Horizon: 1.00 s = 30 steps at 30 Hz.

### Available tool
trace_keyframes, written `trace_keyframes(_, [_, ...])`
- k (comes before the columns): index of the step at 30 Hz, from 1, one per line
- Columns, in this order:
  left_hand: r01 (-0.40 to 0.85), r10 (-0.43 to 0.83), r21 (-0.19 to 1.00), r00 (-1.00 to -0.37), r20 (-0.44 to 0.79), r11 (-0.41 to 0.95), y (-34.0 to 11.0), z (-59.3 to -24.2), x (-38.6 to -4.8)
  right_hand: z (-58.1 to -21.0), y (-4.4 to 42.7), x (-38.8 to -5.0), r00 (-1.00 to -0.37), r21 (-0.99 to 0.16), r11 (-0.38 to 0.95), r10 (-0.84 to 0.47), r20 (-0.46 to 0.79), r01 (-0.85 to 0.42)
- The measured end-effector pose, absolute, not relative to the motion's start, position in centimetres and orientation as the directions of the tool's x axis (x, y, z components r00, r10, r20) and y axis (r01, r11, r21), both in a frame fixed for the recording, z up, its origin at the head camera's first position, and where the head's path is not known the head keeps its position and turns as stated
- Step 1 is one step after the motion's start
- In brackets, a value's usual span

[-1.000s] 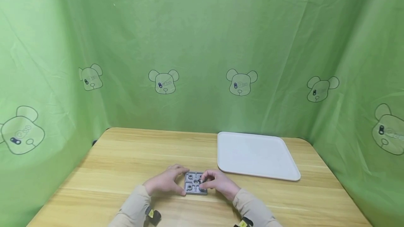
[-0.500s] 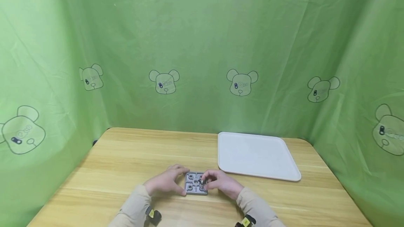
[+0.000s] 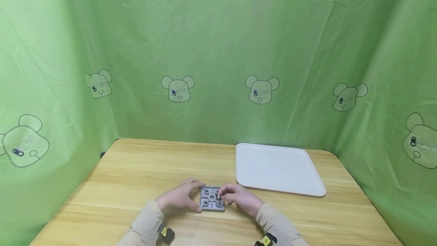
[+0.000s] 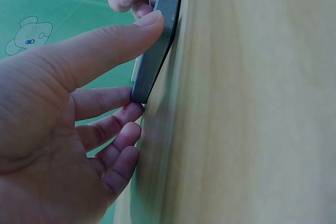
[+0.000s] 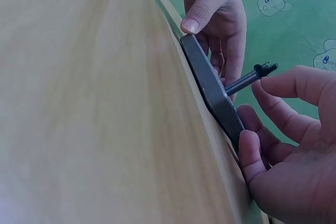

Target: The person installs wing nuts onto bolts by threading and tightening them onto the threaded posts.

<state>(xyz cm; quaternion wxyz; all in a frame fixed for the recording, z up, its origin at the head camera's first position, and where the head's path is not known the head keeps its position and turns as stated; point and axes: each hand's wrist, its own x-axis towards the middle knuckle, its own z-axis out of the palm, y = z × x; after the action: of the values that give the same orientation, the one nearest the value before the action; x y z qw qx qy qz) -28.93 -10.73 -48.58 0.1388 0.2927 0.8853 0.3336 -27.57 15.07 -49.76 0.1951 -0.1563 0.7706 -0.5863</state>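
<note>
A dark grey square plate [image 3: 206, 206] with recesses and holes lies on the table. My left hand [image 3: 179, 196] holds it by the left side, thumb at the near corner and a finger at the far one. In the left wrist view the thumb presses the edge of the plate [image 4: 164, 32]. A threaded bolt [image 5: 241, 84] stands up from the plate's face, with a black wing nut [image 5: 265, 70] near its free end. The thumb and index finger of my right hand [image 3: 241, 199] are at the wing nut, and its other fingers rest against the plate's right edge.
A white rectangular tray [image 3: 278, 168] lies behind and to the right of the plate. The wooden table [image 3: 143, 170] is enclosed by green curtains [image 3: 215, 120] with bear-head prints at the back and sides.
My right hand's thumb and index finger have shifted about the wing nut, and the thumb has drawn back from it. The left hand and the plate have stayed in place.
</note>
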Motion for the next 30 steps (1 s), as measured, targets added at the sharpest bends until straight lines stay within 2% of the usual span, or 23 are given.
trace_keyframes(30, [0.426, 0.606, 0.659, -0.793, -0.058, 0.62, -10.71, -48.43, -28.81, -49.43, 14.52, -27.3, -0.889, -0.963, 0.269, -0.436, -0.141, 0.021])
